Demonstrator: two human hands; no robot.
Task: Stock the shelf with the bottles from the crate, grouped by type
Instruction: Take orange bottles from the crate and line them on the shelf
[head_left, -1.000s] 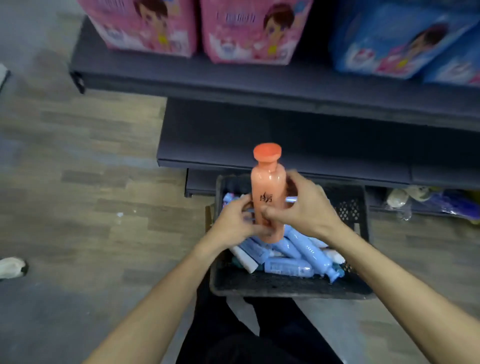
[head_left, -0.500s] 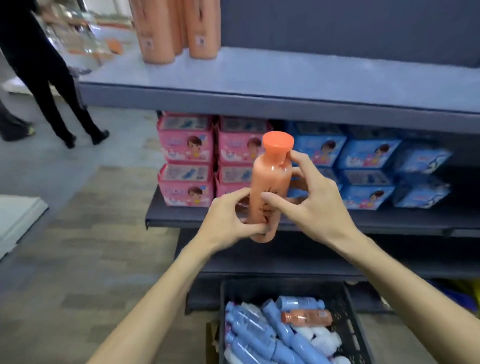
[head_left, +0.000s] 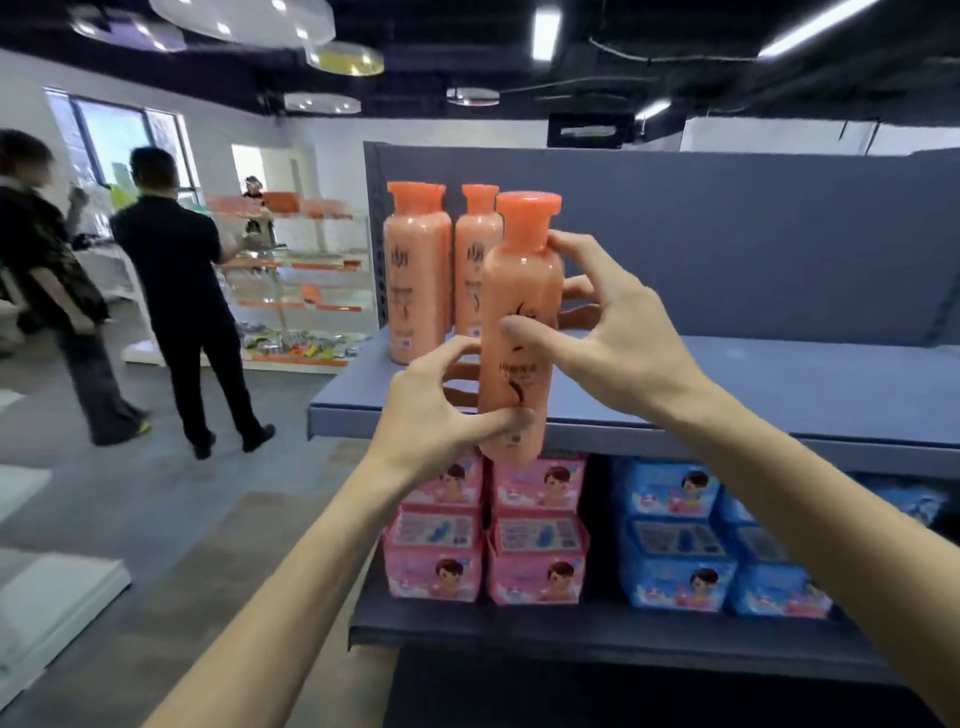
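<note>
— Hands first: what is each one doing?

— Left hand (head_left: 436, 410) has its fingers curled round the lower part of the orange bottle (head_left: 519, 332), thumb pressed on the front near the base. Right hand (head_left: 618, 332) grips higher up, thumb across the front of the body, fingertips reaching the neck just under the cap.

— And the bottle itself?

— Upright, tall and round-shouldered, smooth glossy plastic in a peachy orange, with a wider flat-topped cap in brighter orange and dark lettering down the front. It is held in the air in front of the edge of the top shelf (head_left: 727, 384), a flat, matte grey-blue board with a grey back panel.

— What lies to the left?

— Two people in dark clothes (head_left: 176, 291) stand on the grey floor, well apart from the shelf. On the shelf's left end stand shelved orange bottles (head_left: 415, 275) of the same shape, close together, just behind and left of the held one.

— Below?

— Soft-looking pink packs (head_left: 535, 551) stacked on the lower shelf, then blue packs (head_left: 675, 545) just beside them to the right, all printed with a cartoon child.
</note>
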